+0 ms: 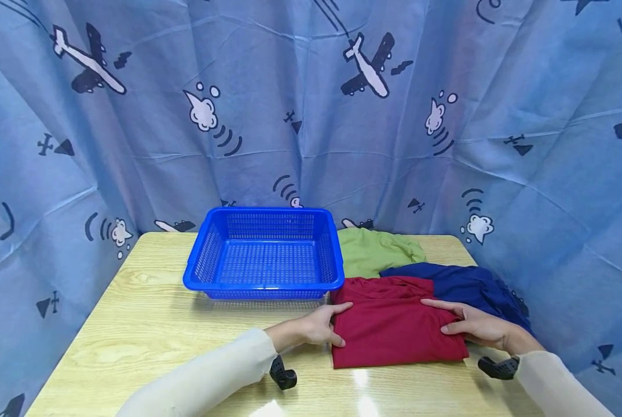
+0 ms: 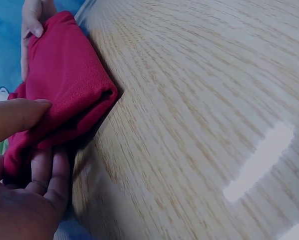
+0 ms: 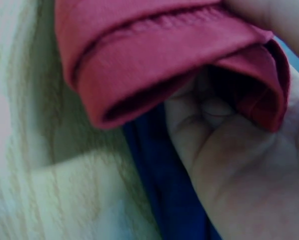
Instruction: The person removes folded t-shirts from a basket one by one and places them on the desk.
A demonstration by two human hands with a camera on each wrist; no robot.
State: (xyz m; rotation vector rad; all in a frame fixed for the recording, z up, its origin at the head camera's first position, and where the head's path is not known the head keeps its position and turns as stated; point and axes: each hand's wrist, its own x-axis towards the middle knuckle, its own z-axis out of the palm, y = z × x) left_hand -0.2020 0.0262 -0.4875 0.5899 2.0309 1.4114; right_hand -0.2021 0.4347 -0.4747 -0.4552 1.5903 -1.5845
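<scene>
A folded dark red garment (image 1: pixel 394 333) lies at the front right of the table, its stitched hem showing in the right wrist view. At its left edge my left hand (image 1: pixel 317 326) grips the folded layers; the left wrist view shows the thumb on top and fingers tucked underneath. My right hand (image 1: pixel 480 327) holds the opposite edge, thumb above and the other fingers under the cloth (image 3: pixel 154 65). Behind the right hand, a navy blue garment (image 1: pixel 464 285) lies crumpled, partly covered by the red one. A green garment (image 1: pixel 376 252) is spread farther back.
A blue plastic basket (image 1: pixel 264 286) with mesh walls and nothing in it stands left of the garments, near the back of the wooden table (image 1: pixel 149 313). A patterned blue curtain (image 1: pixel 300 116) hangs close around the table's back and sides.
</scene>
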